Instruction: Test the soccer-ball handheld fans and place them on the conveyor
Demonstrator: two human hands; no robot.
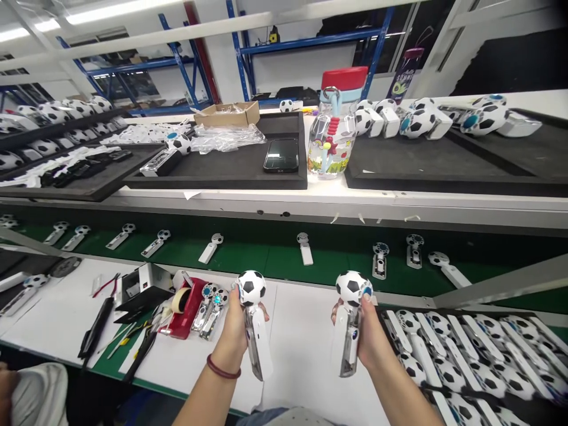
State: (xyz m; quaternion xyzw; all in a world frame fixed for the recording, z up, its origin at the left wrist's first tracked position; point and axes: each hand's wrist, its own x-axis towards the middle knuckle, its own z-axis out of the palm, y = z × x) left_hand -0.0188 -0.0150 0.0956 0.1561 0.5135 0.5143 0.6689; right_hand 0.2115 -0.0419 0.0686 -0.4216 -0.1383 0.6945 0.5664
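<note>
My left hand [237, 322] is closed around a white handheld fan [257, 331] with a black-and-white football head, held upright and slightly tilted above the white work surface. In my right hand [370, 325] is a second handheld fan [348, 331] of the same kind; its clear handle side and a blue spot on its head show. The two fans are apart, with white surface between them. Left of my left hand, two more fans [210, 307] lie beside a red tape dispenser [189, 310]. My fingers behind the handles are partly hidden.
A black tray [423, 387] packed with fans lies at right. Spaced fans lie along the green conveyor belt [261, 257] ahead. Tools and a black-and-white box [144, 284] lie left. The shelf above bears a water bottle [332, 127] and a phone [281, 155]. Another person's sleeve [39, 390] is lower left.
</note>
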